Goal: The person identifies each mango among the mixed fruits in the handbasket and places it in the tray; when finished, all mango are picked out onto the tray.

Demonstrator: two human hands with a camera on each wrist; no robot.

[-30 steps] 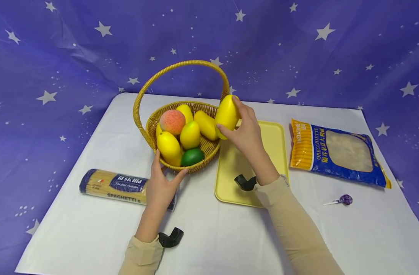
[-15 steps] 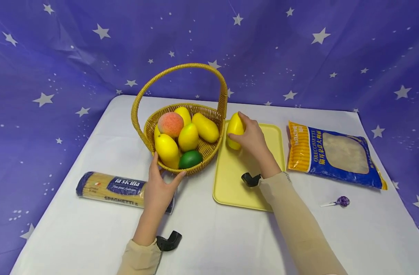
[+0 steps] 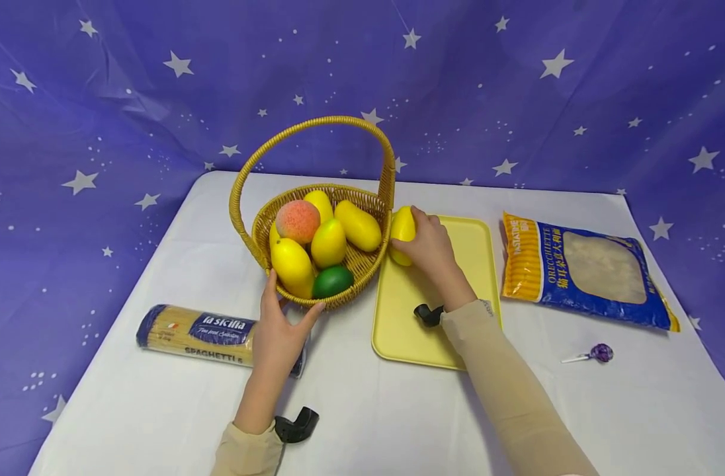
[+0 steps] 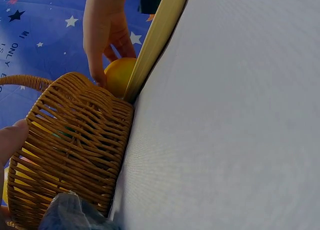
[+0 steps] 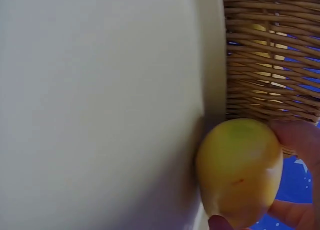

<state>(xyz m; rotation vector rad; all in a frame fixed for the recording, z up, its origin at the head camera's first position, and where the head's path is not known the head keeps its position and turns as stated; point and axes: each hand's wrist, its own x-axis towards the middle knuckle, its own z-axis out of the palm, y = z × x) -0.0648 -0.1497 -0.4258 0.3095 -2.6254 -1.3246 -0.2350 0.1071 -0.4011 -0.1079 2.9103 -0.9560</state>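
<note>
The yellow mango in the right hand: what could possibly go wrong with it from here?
Two risks, I think. The smooth, rounded yellow mango might roll on the flat yellow rectangular tray if the right hand loosens its grip too quickly. Also, the mango is at the tray's edge, close beside the golden-brown woven wicker basket, so fruit or hand could bump the basket.

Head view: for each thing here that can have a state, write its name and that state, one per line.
Yellow tray: lying flat
Mango: held in right grip at the tray's corner
Wicker basket: handle up, holding fruit
Left grip: touching the basket's rim
Spaghetti pack: lying flat, partly hidden
Orecchiette bag: lying flat
Lollipop: lying down
</note>
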